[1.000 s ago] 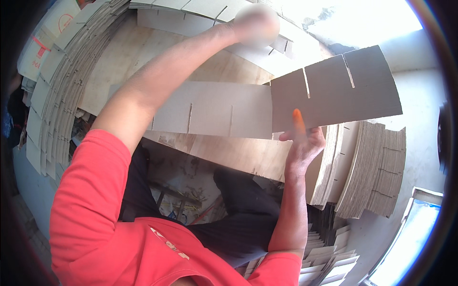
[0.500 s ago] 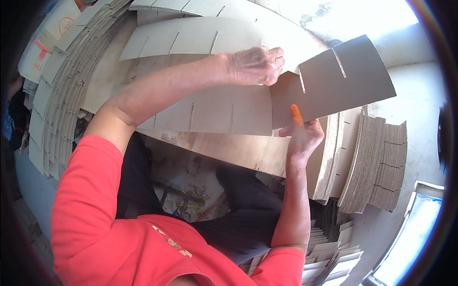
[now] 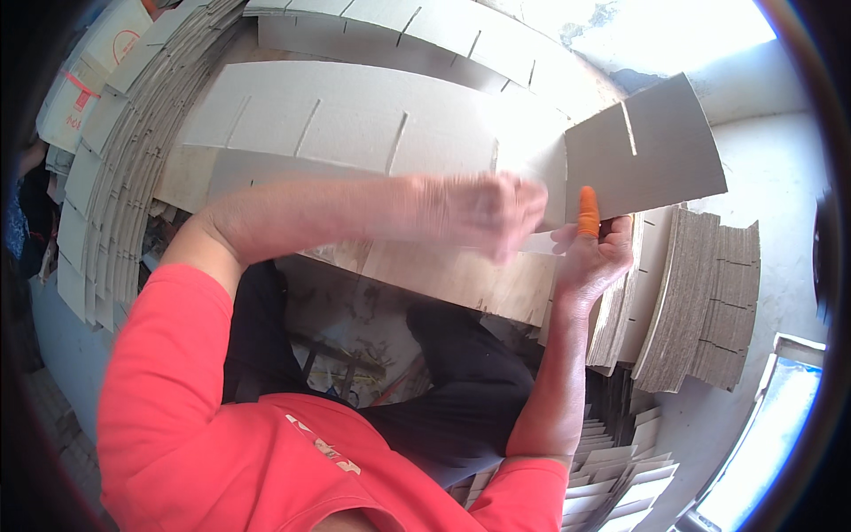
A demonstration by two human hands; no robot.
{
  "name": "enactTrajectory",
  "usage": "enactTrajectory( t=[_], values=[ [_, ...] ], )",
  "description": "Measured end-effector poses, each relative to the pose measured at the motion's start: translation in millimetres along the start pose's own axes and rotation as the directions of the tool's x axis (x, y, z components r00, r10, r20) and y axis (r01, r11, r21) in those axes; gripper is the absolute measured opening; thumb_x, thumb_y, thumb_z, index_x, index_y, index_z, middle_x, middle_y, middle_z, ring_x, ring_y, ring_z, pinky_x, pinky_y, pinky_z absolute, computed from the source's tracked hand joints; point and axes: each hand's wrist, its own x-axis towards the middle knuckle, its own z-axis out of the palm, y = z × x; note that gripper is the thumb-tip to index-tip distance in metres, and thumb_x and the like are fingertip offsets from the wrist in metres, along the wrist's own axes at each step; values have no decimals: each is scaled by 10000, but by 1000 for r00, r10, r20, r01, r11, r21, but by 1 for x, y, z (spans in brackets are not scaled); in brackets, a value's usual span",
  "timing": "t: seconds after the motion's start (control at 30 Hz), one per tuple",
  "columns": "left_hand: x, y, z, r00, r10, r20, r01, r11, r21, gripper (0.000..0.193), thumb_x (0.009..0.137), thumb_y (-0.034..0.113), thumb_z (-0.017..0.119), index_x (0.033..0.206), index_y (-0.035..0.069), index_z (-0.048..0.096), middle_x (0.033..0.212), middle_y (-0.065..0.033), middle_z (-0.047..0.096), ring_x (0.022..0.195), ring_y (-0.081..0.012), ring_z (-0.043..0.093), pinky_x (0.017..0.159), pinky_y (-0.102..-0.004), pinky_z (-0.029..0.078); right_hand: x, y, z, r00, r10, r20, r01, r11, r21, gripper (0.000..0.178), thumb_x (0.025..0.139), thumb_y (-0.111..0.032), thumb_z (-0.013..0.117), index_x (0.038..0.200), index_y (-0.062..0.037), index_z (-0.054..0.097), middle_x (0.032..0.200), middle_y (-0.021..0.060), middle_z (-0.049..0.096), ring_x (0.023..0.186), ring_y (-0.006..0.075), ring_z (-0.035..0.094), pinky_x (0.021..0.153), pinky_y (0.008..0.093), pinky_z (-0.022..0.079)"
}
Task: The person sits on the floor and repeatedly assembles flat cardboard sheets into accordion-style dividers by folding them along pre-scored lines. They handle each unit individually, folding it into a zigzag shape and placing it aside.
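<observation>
My right hand [image 3: 596,253] grips the lower edge of a slotted cardboard strip, whose shaded grey end [image 3: 651,146] tilts up at the right. An orange finger cover [image 3: 588,211] on one of its fingers presses against the board. My left hand [image 3: 501,213] is smeared by motion just left of it, over the work board. Its fingers look bunched, but what they hold, if anything, cannot be made out. Beyond the left forearm lies a long pale cardboard strip [image 3: 346,111] with several slots. Another grey strip [image 3: 235,173] is partly hidden under that forearm.
Slotted cardboard is stacked along the far side [image 3: 372,19] and in a tall pile [image 3: 133,168] at left. More cardboard stacks [image 3: 696,301] stand at right, with loose pieces [image 3: 620,479] below. The wooden work board [image 3: 443,279] ends above my legs.
My left hand has swept down toward me from the far strip. My right hand has shifted right with the cardboard end, and the pale strip behind now lies closer and more exposed.
</observation>
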Motion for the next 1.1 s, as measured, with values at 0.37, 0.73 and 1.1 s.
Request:
enactTrajectory(
  t=[0.37,0.73,1.1],
  values=[
    [-30,-83,73,807,-586,-79,583,810,-61,554,769,460,695,1021,-31,643,1022,-113,623,954,-199,540,723,-353,454,0,1,-1,1000,-8,-16,9,998,64,58,905,-71,654,894,-16,642,619,17,584,417,47,472,357,195,302],
    [-41,-145,132,827,-536,170,485,833,266,42,708,12,621,739,13,593,779,-96,591,781,-234,576,712,-336,511,-3,3,3,999,-11,-32,14,995,101,72,906,-54,633,905,18,630,601,52,592,414,69,499,364,201,335],
    [-38,-146,72,905,-411,-107,421,900,110,50,715,-17,625,760,-13,603,825,-63,591,874,-173,561,742,-257,558,-6,2,7,998,-61,-16,63,989,131,99,927,-67,602,960,19,637,633,26,603,438,58,498,391,192,356]
  ],
)
